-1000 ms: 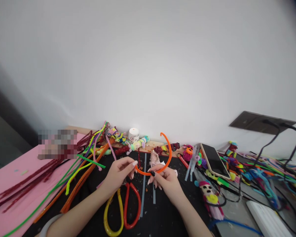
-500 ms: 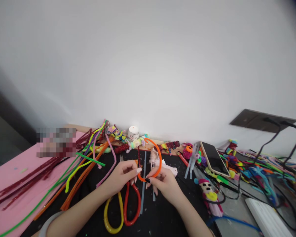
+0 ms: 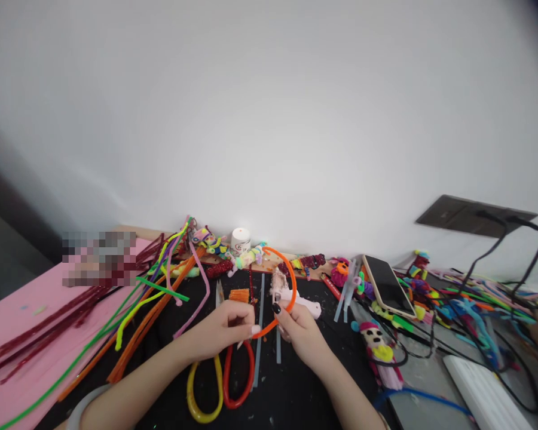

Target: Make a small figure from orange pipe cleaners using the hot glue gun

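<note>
Both my hands hold one orange pipe cleaner (image 3: pixel 287 276) bent into an arc above the black mat (image 3: pixel 296 388). My left hand (image 3: pixel 226 329) pinches its lower end between thumb and fingers. My right hand (image 3: pixel 298 325), with dark nails, grips the arc a little further along. Under my hands lie scissors with a yellow and a red loop handle (image 3: pixel 219 382), and a pale pink glue gun (image 3: pixel 302 303) lies just beyond my right hand.
Long pipe cleaners in red, green, orange and yellow (image 3: pixel 116 316) spread over a pink sheet (image 3: pixel 13 316) at left. Small pipe-cleaner figures (image 3: pixel 379 352), a phone (image 3: pixel 385 285), tangled cables (image 3: pixel 497 334) and a white block (image 3: pixel 484 394) crowd the right. A white wall rises behind.
The orange pipe cleaner went from an open curve to a tighter loop. My hands dropped slightly nearer to me, and my left fingers slid to the strand's lower end.
</note>
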Available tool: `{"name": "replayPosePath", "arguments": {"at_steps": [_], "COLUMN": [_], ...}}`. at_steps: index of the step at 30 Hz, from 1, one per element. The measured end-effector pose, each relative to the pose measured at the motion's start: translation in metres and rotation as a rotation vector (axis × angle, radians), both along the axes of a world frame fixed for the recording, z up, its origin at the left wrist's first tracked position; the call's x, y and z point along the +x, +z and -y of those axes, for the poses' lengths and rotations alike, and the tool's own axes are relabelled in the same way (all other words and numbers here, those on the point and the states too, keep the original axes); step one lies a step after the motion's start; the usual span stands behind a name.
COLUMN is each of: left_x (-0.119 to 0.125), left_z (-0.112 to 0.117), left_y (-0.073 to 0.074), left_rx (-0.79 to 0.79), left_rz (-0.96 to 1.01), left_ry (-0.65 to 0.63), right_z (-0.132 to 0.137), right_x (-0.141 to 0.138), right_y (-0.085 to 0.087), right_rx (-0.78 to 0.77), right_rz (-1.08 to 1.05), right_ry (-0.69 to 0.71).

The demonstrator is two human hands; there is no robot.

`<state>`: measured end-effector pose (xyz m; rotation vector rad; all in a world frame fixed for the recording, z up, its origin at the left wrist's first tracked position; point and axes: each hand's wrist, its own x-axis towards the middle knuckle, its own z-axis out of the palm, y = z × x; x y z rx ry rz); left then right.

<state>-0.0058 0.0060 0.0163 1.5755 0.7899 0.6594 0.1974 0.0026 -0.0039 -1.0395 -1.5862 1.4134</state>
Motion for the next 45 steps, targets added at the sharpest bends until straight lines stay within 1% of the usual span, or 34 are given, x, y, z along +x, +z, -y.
{"name": "replayPosePath", "arguments": {"at_steps": [3,5,7,8,10,11,14,15,17,19,23,26,28,30,33,36,38,41,43,45], "left_x": [0.0,0.001,0.003,0.004,0.006,0.007,0.008,0.008,0.007,0.006,0.006,0.006,0.005,0.004,0.004,0.004,0.004,0.005,0.005,0.005], "left_z": [0.002,0.004,0.006,0.006,0.008,0.008,0.007,0.007,0.006,0.005,0.004,0.002,0.001,0.0,0.0,0.0,0.0,0.0,0.0,0.001], "left_y": [0.001,0.002,0.002,0.002,0.003,0.003,0.003,0.003,0.001,-0.001,-0.002,-0.002,-0.002,-0.001,0.0,0.001,0.001,-0.001,-0.002,-0.003], "left_rx": [-0.048,-0.049,-0.055,-0.068,-0.047,0.003,0.251,0.31,0.354,0.315,0.182,0.163,0.153,0.17,0.272,0.354,0.388,0.419,0.418,0.386], "left_rz": [-0.023,-0.048,-0.071,-0.08,-0.1,-0.116,-0.175,-0.188,-0.187,-0.143,-0.024,-0.01,-0.023,-0.062,-0.155,-0.237,-0.264,-0.266,-0.252,-0.223], "left_ry": [-0.144,-0.215,-0.252,-0.249,-0.181,-0.116,0.105,0.156,0.218,0.24,0.312,0.355,0.344,0.3,0.235,0.227,0.251,0.341,0.416,0.461], "right_z": [0.003,0.006,0.008,0.008,0.007,0.006,0.003,0.003,0.003,0.004,0.007,0.007,0.006,0.005,0.004,0.004,0.004,0.006,0.008,0.009], "right_x": [-0.005,-0.01,-0.013,-0.013,-0.013,-0.013,-0.011,-0.011,-0.012,-0.013,-0.011,-0.009,-0.008,-0.006,-0.004,-0.003,-0.003,-0.005,-0.006,-0.008], "right_y": [-0.002,-0.002,-0.002,-0.001,-0.001,0.0,0.003,0.005,0.008,0.01,0.013,0.013,0.013,0.013,0.013,0.011,0.011,0.01,0.011,0.013], "right_rx": [-0.004,0.006,0.003,-0.001,-0.01,-0.013,-0.024,-0.025,-0.002,0.048,0.126,0.159,0.189,0.228,0.284,0.318,0.329,0.334,0.324,0.311], "right_rz": [-0.032,-0.042,-0.06,-0.074,-0.101,-0.117,-0.173,-0.187,-0.177,-0.125,-0.015,0.059,0.107,0.147,0.193,0.226,0.244,0.271,0.278,0.273], "right_ry": [0.005,0.015,0.009,-0.005,-0.052,-0.086,-0.186,-0.209,-0.228,-0.231,-0.202,-0.175,-0.174,-0.179,-0.194,-0.212,-0.221,-0.219,-0.189,-0.149]}}
